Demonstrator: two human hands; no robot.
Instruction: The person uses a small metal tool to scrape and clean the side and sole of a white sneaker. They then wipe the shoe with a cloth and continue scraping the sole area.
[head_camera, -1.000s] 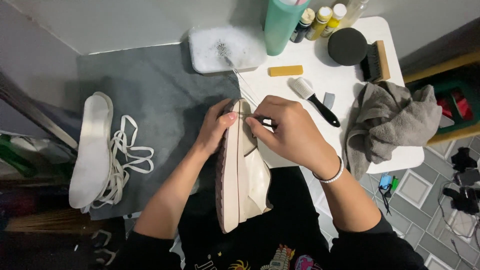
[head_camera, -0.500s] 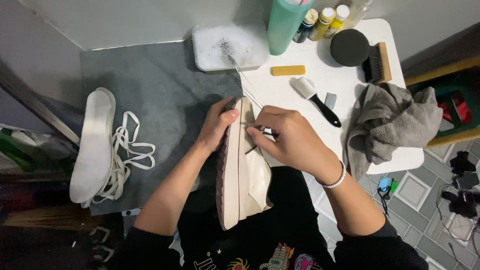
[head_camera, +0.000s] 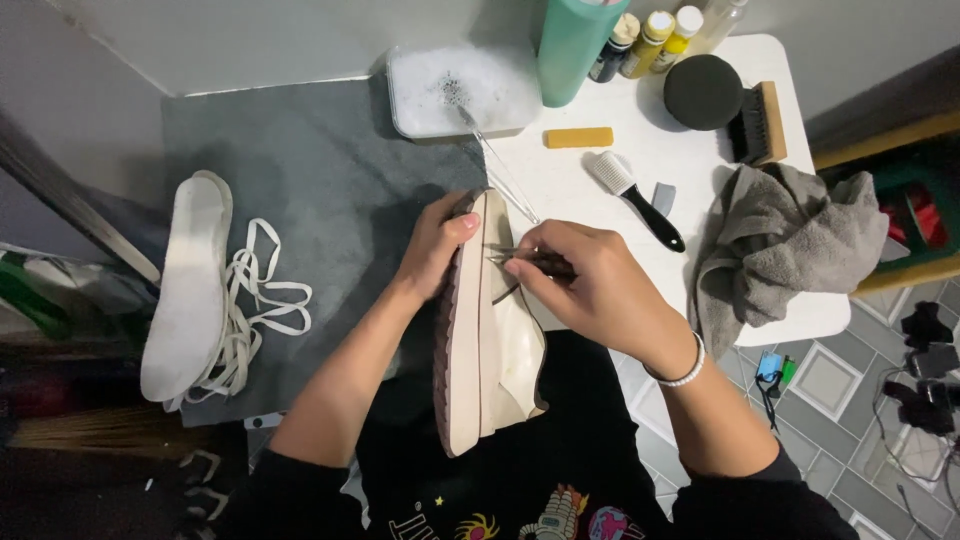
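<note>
- Cream-white, the shoe (head_camera: 490, 340) lies on its side over the person's lap at the near edge of the white table (head_camera: 640, 170), sole turned to the left, toe pointing away from the body.
- The left hand (head_camera: 437, 245) is wrapped around the toe end, thumb over the upper and fingers closed on the sole edge.
- The right hand (head_camera: 580, 285) rests against the upper near the toe, fingertips pinched together on a thin dark tool (head_camera: 515, 255); what kind of tool it is cannot be told.
- A white beaded bracelet (head_camera: 680, 372) sits on the right wrist.
- Beyond the shoe stands a tray of soapy water (head_camera: 455, 90) with a slim brush handle (head_camera: 495, 160) leaning out of it towards the hands.
- On the table lie a yellow bar (head_camera: 578, 137), a black-handled brush (head_camera: 635, 198), a round black tin (head_camera: 703, 92) just beside a wooden brush (head_camera: 762, 122), and a crumpled grey cloth (head_camera: 780, 245).
- A teal bottle (head_camera: 572, 45) and small bottles (head_camera: 650, 35) stand at the far edge.
- Well apart to the left, on the grey mat (head_camera: 300, 170), lie a white insole (head_camera: 188, 285) and white laces (head_camera: 255, 310), touching.
</note>
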